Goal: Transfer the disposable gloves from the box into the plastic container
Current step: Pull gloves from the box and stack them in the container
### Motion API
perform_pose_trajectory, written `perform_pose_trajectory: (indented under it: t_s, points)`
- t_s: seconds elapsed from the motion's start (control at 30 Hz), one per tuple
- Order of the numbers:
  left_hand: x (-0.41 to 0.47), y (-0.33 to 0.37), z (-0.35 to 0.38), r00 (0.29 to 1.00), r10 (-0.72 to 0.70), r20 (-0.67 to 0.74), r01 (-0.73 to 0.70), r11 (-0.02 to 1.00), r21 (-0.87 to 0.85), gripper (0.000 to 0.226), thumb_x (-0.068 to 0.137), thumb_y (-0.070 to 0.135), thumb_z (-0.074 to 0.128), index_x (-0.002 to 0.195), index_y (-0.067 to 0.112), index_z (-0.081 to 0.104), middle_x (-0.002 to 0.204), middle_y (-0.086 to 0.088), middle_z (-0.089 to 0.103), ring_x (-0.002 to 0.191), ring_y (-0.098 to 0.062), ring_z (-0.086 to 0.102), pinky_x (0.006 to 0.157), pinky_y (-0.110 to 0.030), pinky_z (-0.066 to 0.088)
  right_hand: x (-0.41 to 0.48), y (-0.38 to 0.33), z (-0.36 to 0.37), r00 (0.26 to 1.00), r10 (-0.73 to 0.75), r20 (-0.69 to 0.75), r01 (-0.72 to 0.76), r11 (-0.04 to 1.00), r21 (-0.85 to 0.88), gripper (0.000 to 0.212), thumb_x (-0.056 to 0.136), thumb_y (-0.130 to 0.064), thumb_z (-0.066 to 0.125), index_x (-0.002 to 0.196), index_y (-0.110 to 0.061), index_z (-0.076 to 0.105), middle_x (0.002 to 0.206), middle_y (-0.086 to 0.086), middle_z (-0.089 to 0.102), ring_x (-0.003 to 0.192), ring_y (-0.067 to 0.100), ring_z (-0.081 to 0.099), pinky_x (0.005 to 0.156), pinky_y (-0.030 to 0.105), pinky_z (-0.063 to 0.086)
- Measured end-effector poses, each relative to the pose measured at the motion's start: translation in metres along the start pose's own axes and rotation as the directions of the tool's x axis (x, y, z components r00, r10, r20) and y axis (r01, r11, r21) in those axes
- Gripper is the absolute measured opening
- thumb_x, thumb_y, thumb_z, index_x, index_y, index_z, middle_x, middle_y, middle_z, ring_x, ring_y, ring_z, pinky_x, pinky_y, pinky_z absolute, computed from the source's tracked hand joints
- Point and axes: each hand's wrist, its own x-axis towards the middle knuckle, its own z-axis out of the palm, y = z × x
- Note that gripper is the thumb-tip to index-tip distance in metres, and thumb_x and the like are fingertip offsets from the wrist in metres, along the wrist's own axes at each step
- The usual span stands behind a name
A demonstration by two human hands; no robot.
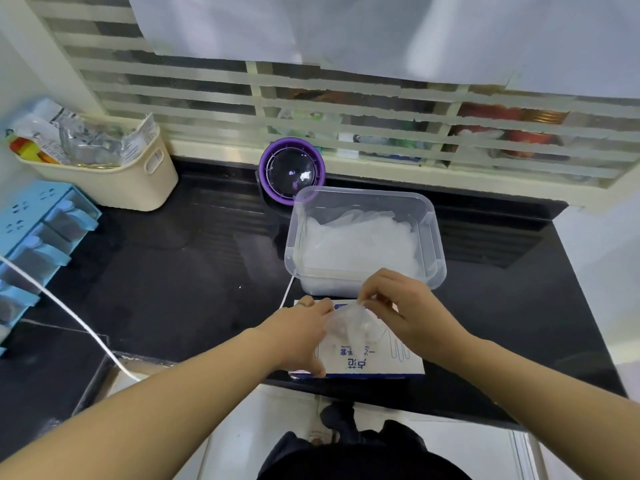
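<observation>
Pinching glove over box: right hand grip | left hand grip holds box (container just behind)

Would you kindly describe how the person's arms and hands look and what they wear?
The left hand and the right hand are bare, without gloves. The forearms are bare as well: no sleeve, watch or bracelet shows. A small dark mark on a left finger may be a ring; too blurred to tell.

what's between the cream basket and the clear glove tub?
Head view: a purple-rimmed round device with a dark dome, close by the far left corner of the clear plastic container. From there to the cream plastic basket, bare black countertop.
</observation>
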Motion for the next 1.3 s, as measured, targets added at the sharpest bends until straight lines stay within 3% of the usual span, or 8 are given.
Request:
perform_pose_trajectory:
  t_s: [0.13,0.27,0.43,0.57,0.73,1.03,1.2,1.3]
  points:
    - [0.005,-0.004,0.005,0.999,0.044,0.005,-0.044,0.999,0.012,0.084,0.074,0.046,0.075,0.142,0.023,0.031,0.137,0.005,0.032,0.125,-0.022,0.031,0.093,-0.041,0.048,-0.003,-0.008,0.002,0.984,-0.045,0.171,0.066,0.991,-0.117,0.009,0.096,-0.021,0.053,0.094,-0.021,0.062,0.092,-0.021,0.049,0.082,0.006,0.054,0.075,0.018,0.046]
    - [0.009,-0.01,0.008,0.998,0.049,-0.034,-0.047,0.998,0.05,0.089,0.07,0.053,0.076,0.141,0.019,0.034,0.143,0.003,0.026,0.129,-0.023,0.028,0.102,-0.043,0.039,-0.001,-0.007,0.002,0.967,0.18,0.179,-0.181,0.983,-0.013,0.006,0.097,-0.031,0.048,0.099,-0.033,0.053,0.095,-0.026,0.053,0.086,0.002,0.052,0.076,0.015,0.045]
    - [0.007,-0.02,0.014,0.992,0.111,-0.06,-0.117,0.988,-0.104,0.079,0.069,0.049,0.078,0.138,0.026,0.045,0.156,0.004,0.008,0.144,-0.016,0.003,0.115,-0.037,0.026,-0.011,0.001,0.006,0.882,0.324,0.341,-0.28,0.944,-0.174,0.062,0.075,-0.061,0.059,0.131,-0.042,0.037,0.113,-0.027,0.046,0.095,0.0,0.048,0.083,0.021,0.043]
    - [0.009,-0.027,0.019,0.994,0.107,-0.025,-0.109,0.982,-0.151,0.1,0.071,0.051,0.077,0.152,0.03,0.022,0.159,0.009,-0.001,0.146,-0.013,0.0,0.117,-0.03,0.022,-0.005,0.005,0.029,0.897,0.309,0.317,-0.128,0.867,-0.481,0.025,0.086,-0.025,0.056,0.111,-0.021,0.059,0.109,-0.008,0.051,0.099,0.014,0.05,0.076,0.03,0.044]
    - [0.007,-0.024,0.013,0.995,0.099,-0.004,-0.099,0.995,0.001,0.099,0.073,0.058,0.073,0.148,0.012,0.028,0.154,-0.003,0.019,0.14,-0.022,0.018,0.11,-0.036,0.034,0.008,0.002,0.039,0.952,0.3,0.058,-0.3,0.954,-0.009,0.017,0.085,0.001,0.055,0.07,-0.007,0.059,0.069,0.001,0.06,0.067,0.016,0.052,0.065,0.038,0.048]
    - [0.002,-0.025,-0.015,0.989,0.135,0.053,-0.122,0.973,-0.197,0.093,0.08,0.05,0.071,0.152,0.028,0.018,0.16,0.008,0.009,0.146,-0.013,0.01,0.115,-0.026,0.016,0.057,-0.039,-0.034,0.91,0.4,-0.111,-0.391,0.915,0.098,0.017,0.092,-0.018,0.058,0.102,-0.006,0.065,0.083,0.0,0.063,0.076,0.014,0.059,0.075,0.021,0.049]
    - [-0.02,-0.039,-0.093,0.995,0.098,0.031,-0.054,0.757,-0.651,0.041,0.088,0.046,0.063,0.127,0.035,0.058,0.126,0.019,0.062,0.114,0.004,0.056,0.103,-0.019,0.041,0.07,-0.049,-0.077,0.943,0.31,-0.123,-0.333,0.893,-0.301,0.022,0.096,-0.02,0.05,0.075,-0.015,0.055,0.067,-0.009,0.047,0.06,0.006,0.044,0.057,0.012,0.037]
    - [-0.029,-0.041,-0.127,0.997,0.029,-0.067,-0.071,0.2,-0.977,0.05,0.081,0.054,0.05,0.11,0.018,0.068,0.112,0.001,0.072,0.109,-0.016,0.065,0.095,-0.029,0.052,0.068,-0.057,-0.091,0.993,0.099,-0.062,-0.117,0.869,-0.48,0.01,0.092,-0.012,0.057,0.092,-0.017,0.065,0.087,-0.009,0.055,0.077,0.007,0.049,0.072,0.014,0.038]
